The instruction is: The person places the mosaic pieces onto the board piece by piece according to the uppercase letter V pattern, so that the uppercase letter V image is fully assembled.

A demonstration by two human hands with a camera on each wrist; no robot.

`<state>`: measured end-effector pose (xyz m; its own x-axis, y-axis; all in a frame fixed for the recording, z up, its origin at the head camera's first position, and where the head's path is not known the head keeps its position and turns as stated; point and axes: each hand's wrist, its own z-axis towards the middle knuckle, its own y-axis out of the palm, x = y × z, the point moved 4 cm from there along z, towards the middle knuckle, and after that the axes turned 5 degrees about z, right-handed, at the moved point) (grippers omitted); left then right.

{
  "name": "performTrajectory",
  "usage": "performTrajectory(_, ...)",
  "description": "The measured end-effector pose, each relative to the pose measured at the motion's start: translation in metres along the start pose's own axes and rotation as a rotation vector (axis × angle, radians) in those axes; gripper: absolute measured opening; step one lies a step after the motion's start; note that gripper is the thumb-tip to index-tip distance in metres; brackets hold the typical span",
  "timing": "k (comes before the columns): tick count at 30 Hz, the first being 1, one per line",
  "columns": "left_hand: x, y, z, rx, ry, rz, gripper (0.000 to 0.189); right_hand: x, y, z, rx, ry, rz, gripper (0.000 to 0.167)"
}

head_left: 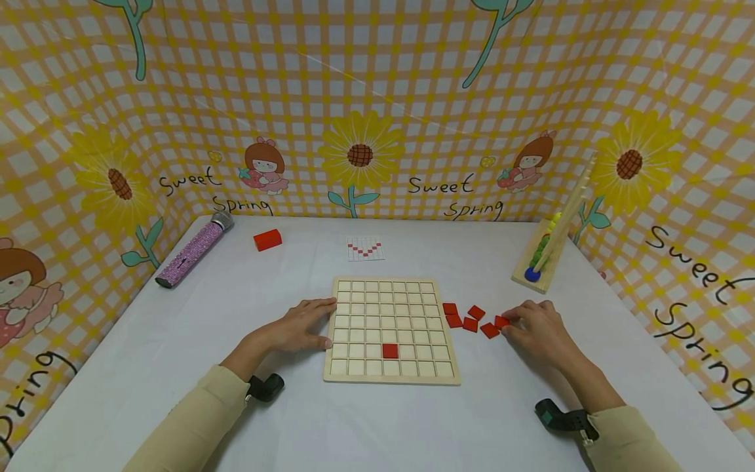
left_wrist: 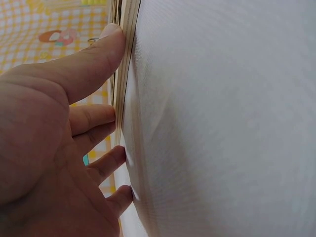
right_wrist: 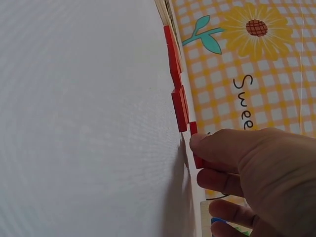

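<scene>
A pale wooden grid board (head_left: 377, 375) lies on the white table, with one red square tile (head_left: 390, 351) in a cell of its second row from the front. My left hand (head_left: 299, 326) rests at the board's left edge, thumb and fingertips touching the rim, fingers spread. To the right of the board my right hand (head_left: 539, 331) pinches a red tile (right_wrist: 196, 150) between thumb and fingers. Several loose red tiles (head_left: 470, 324) lie between that hand and the board's right edge.
At the back is a paper card (head_left: 366, 248) with a red V-shaped pattern on a grid. A red block (head_left: 268, 240) and a glittery purple microphone (head_left: 194, 252) stand back left. On the right is a wooden bead stand (head_left: 545, 255) with coloured beads. Patterned cloth (head_left: 377, 85) walls the table.
</scene>
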<state>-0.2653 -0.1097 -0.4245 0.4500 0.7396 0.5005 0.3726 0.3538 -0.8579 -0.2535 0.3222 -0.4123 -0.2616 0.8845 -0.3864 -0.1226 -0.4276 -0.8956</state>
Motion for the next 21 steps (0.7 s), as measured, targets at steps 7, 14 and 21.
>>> performTrajectory(7,0.002,-0.001,-0.001,0.001,-0.006,-0.004,0.077,-0.007,-0.002,-0.001,0.012,-0.024,0.021,0.021)
performTrajectory(14,0.002,-0.001,0.0,0.0,-0.003,0.001,0.077,-0.018,-0.004,0.0,0.005,-0.029,0.018,0.021)
performTrajectory(21,0.001,0.0,0.0,0.001,-0.004,0.005,0.077,-0.03,-0.003,0.001,-0.002,-0.025,0.024,0.022)
